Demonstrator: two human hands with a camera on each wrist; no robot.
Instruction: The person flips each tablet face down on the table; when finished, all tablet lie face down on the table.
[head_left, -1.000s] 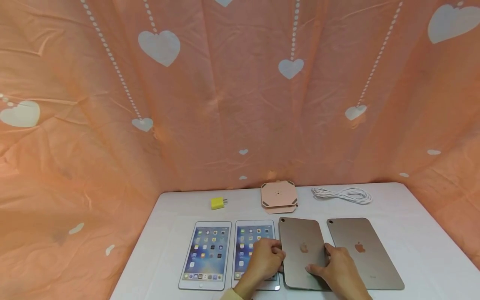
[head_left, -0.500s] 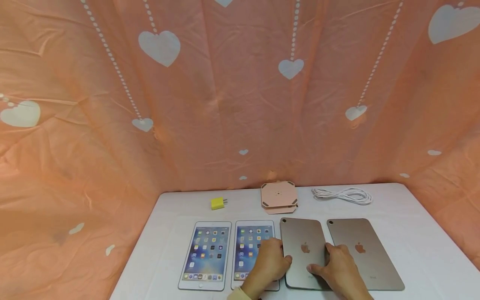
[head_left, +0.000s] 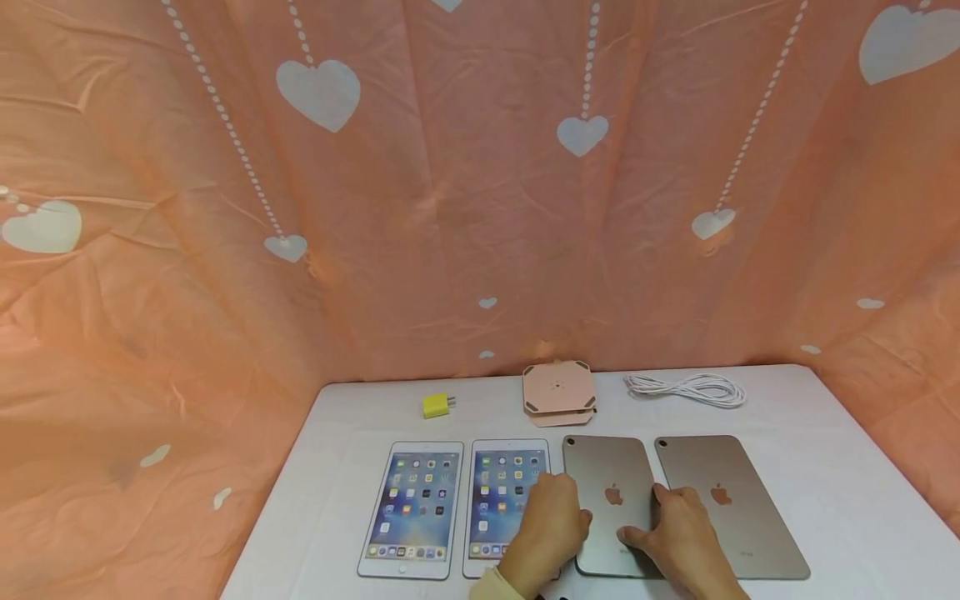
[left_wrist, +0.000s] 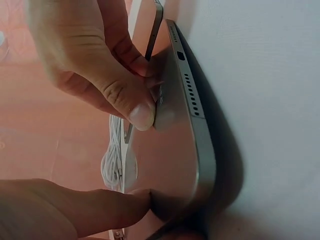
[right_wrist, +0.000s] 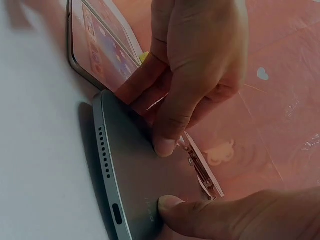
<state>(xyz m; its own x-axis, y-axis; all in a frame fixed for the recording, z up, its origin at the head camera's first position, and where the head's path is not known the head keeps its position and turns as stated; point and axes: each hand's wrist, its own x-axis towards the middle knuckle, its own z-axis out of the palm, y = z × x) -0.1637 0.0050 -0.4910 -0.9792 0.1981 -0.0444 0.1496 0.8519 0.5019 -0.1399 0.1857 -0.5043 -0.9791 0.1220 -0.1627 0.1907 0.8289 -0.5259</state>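
Note:
A grey-gold tablet [head_left: 603, 460] lies back up, third from the left in a row, with both hands on it. My left hand [head_left: 549, 523] grips its left side, thumb on the back and the other fingers at the edge. From the right, my right hand [head_left: 681, 533] grips the opposite side, its thumb also pressed on the back. The port edge of the tablet [left_wrist: 187, 82] faces the left wrist camera, with a dark shadow along the tabletop beneath it. In the right wrist view, both thumbs show on the back of the tablet [right_wrist: 135, 165].
Left of it lie two white tablets, screens up: the outer one [head_left: 415, 508] and the inner one [head_left: 495, 483], partly covered by my left arm. Another grey-gold tablet [head_left: 738, 517] lies right. Behind are a yellow charger plug [head_left: 436, 406], a pink folding stand [head_left: 557, 390] and a coiled white cable [head_left: 690, 388].
My left hand has moved to the right, and its thumb has come onto the tablet's back. The gripped tablet has shifted slightly right. My right hand has barely moved.

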